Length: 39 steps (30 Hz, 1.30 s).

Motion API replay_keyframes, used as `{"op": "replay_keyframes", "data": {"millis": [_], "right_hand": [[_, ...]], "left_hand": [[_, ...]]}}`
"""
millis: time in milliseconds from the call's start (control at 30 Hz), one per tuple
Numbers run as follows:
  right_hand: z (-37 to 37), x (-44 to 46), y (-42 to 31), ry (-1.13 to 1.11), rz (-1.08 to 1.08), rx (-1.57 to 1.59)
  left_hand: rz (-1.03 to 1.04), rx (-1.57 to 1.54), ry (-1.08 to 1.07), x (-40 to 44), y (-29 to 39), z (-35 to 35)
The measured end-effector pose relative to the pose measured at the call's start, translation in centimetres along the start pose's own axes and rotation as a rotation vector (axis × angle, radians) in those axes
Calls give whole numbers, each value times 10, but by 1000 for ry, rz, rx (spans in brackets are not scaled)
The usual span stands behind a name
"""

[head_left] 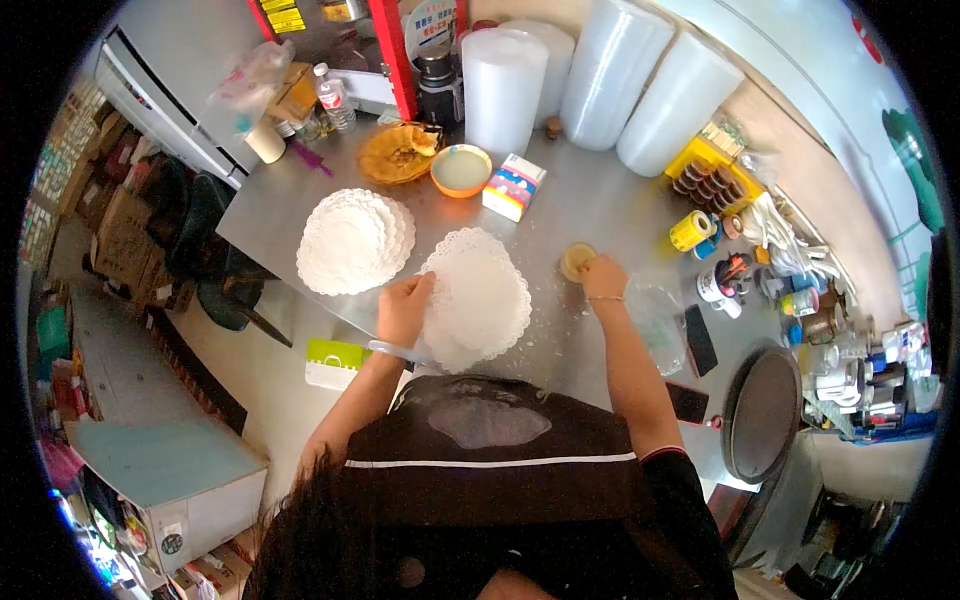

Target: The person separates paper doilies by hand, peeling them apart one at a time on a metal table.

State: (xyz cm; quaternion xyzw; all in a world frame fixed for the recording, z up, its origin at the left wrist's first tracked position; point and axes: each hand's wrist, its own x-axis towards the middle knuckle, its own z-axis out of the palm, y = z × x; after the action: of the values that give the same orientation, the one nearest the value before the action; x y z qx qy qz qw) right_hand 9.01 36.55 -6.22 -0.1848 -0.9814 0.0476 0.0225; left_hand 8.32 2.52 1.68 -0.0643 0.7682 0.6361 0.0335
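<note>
My left hand (403, 310) is closed at the left edge of a white lacy-edged paper doily (478, 300), its thumb and fingers pinched on the rim. The doily lies flat on the metal table in front of me; whether more sheets are beneath it I cannot tell. To the right, my right hand (605, 278) has its fingers closed over the right edge of a small round yellowish disc (575, 259), perhaps a shallow dish. Behind my left hand sits a fanned stack of similar doilies (350, 240).
Farther back stand an orange bowl of pale liquid (461, 171), a brown plate (392, 155), a small carton (514, 188) and tall white rolls (503, 90). On the right are a clear plastic bag (652, 325), a dark phone-like slab (700, 340) and a round dark tray (762, 415).
</note>
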Motion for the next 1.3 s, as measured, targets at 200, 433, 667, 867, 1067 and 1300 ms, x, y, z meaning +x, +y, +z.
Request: {"op": "replay_keyframes", "data": {"millis": [200, 433, 667, 867, 1067, 1300], "right_hand": [[-26, -8, -22, 169, -135, 168], [-109, -121, -150, 31, -316, 1015], [-78, -111, -128, -19, -225, 1115], [-94, -108, -121, -57, -117, 1002], [-115, -111, -132, 88, -350, 685], [-106, -121, -148, 55, -572, 812]], "left_hand": [[51, 159, -9, 6, -1, 3], [-17, 0, -159, -20, 28, 27], [25, 12, -238, -27, 22, 7], [178, 253, -172, -37, 28, -9], [295, 241, -212, -49, 41, 8], [-44, 144, -249, -37, 34, 15]]}}
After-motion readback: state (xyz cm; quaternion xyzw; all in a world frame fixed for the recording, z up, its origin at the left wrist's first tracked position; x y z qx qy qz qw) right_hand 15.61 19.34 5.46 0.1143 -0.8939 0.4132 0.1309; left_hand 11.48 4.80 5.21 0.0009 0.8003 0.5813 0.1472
